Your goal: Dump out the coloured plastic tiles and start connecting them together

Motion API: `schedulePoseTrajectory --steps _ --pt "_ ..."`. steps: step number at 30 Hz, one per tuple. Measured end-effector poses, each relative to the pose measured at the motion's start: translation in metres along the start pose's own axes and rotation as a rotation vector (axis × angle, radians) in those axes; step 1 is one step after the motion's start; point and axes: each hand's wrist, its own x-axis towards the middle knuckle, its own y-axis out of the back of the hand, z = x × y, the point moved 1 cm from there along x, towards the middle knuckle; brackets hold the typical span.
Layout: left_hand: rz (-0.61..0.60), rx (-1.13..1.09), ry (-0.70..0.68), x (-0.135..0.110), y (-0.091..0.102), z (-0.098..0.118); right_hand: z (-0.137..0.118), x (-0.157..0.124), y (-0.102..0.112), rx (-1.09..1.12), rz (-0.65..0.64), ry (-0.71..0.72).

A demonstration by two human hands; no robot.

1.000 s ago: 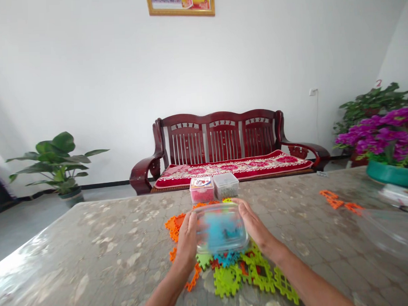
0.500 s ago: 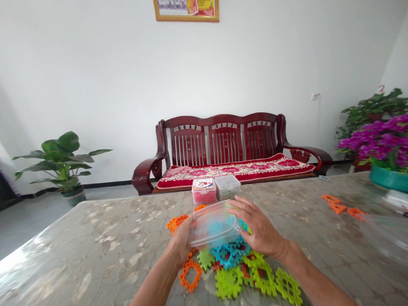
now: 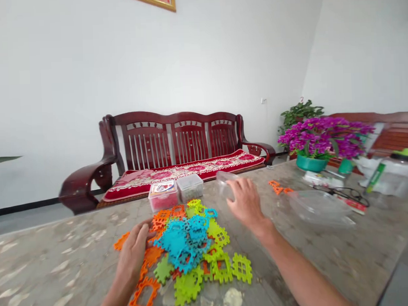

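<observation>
A pile of toothed plastic building pieces in blue, orange, green and yellow-green lies spread on the table. My left hand rests at the pile's left side, by the orange pieces, its fingers stretched out and holding nothing. Beyond the pile to the right, my right hand grips a clear plastic container from its near side. That container is partly hidden behind my fingers and tilted; I cannot tell whether it touches the table.
Behind the pile stand a box with pink contents and a clear lidded box. On the right are a clear plastic lid or tray, glasses, a flower pot, a jar and loose orange pieces.
The clear container, held in both hands over the pile before, has moved right in my right hand alone. My left hand has let go of it. The view has turned right.
</observation>
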Motion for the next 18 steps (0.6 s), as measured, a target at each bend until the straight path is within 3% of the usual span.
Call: schedulePoseTrajectory --steps 3,10,15,18 --pt "-0.014 0.100 -0.049 0.003 -0.001 -0.007 0.036 -0.003 0.021 -0.266 -0.008 -0.090" --pt "-0.047 0.163 -0.075 0.010 -0.001 -0.024 0.115 -0.019 0.073 -0.604 -0.110 -0.207" --pt "-0.081 0.158 -0.037 0.011 -0.002 -0.034 0.145 -0.034 0.096 -0.734 -0.195 -0.297" --pt "-0.091 0.239 -0.094 0.009 -0.004 -0.035 0.155 -0.043 0.101 -0.746 -0.277 -0.303"
